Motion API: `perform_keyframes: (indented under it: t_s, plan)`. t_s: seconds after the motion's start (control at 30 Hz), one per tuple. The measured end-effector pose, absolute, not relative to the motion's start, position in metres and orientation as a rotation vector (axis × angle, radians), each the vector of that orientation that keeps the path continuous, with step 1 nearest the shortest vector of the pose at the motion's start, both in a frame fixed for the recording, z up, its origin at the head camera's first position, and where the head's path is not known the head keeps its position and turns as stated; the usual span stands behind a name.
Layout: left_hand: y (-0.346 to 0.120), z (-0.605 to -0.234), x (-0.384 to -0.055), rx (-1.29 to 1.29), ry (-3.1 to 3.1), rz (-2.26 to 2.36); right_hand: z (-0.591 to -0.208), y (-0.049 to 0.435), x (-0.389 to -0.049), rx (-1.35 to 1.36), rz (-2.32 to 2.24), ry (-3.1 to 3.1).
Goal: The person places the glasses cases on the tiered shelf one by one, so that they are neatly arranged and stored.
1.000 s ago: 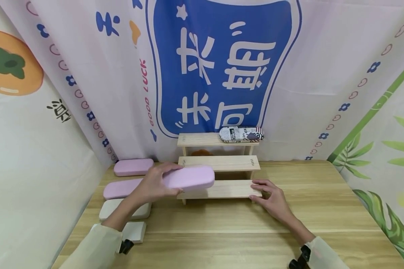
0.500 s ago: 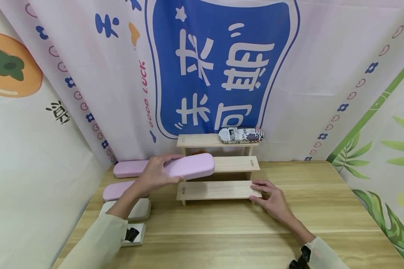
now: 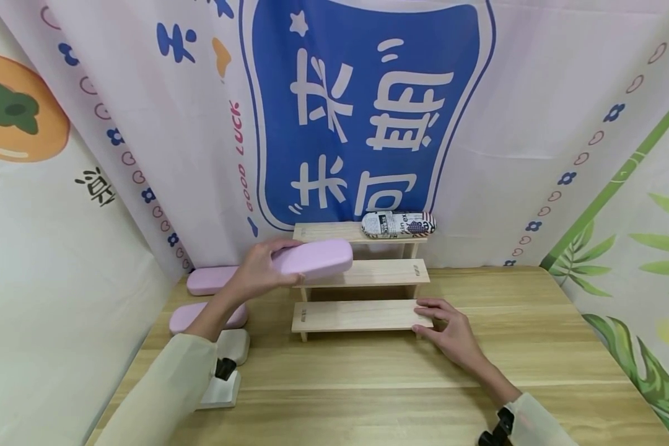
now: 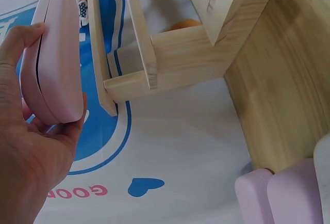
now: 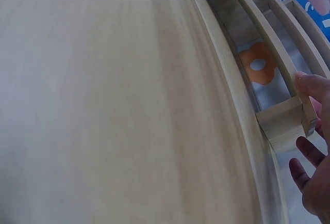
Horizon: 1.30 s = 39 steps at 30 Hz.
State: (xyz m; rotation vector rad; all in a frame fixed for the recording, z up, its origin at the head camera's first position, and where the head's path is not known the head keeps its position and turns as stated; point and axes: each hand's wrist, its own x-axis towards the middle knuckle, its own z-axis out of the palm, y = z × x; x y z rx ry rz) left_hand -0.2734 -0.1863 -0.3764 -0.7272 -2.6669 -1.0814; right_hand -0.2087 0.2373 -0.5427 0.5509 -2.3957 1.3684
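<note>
My left hand point(image 3: 256, 272) holds a pink glasses case point(image 3: 314, 259) by its left end, with the thumb on the near side. The case is in the air, in front of the left part of the top tier of a three-tier wooden shelf point(image 3: 362, 316). In the left wrist view the seam of the pink glasses case point(image 4: 59, 59) shows along its side. My right hand point(image 3: 451, 328) grips the right end of the lowest board between thumb and fingers. A newspaper-print glasses case point(image 3: 398, 224) lies on the right of the top tier.
At the table's left side lie two more pink cases, one farther back point(image 3: 209, 280) and one nearer point(image 3: 184, 317). Before them are an off-white case point(image 3: 235, 345) and a white box point(image 3: 223, 391), partly hidden by my left sleeve. A printed curtain point(image 3: 507, 155) hangs behind the shelf.
My left hand has raised the pink glasses case from above the lowest board to the height of the top tier and farther back. The right hand stays at the shelf's end.
</note>
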Motion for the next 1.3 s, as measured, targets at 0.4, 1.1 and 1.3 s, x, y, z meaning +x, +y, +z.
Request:
perform_keyframes:
  t_s: [0.4,1.1,1.3]
  plan:
    - [-0.182,-0.371,-0.296,-0.645,-2.698,-1.117,-0.543,0.238,-0.209,0.550,1.371,-2.397]
    - [-0.167,-0.364,-0.324,-0.547,-2.810,-1.095,-0.545,0.239,-0.210,0.548,1.342,-2.396]
    - [-0.164,-0.363,-0.331,-0.576,-2.816,-1.067,-0.546,0.239,-0.210,0.560,1.352,-2.388]
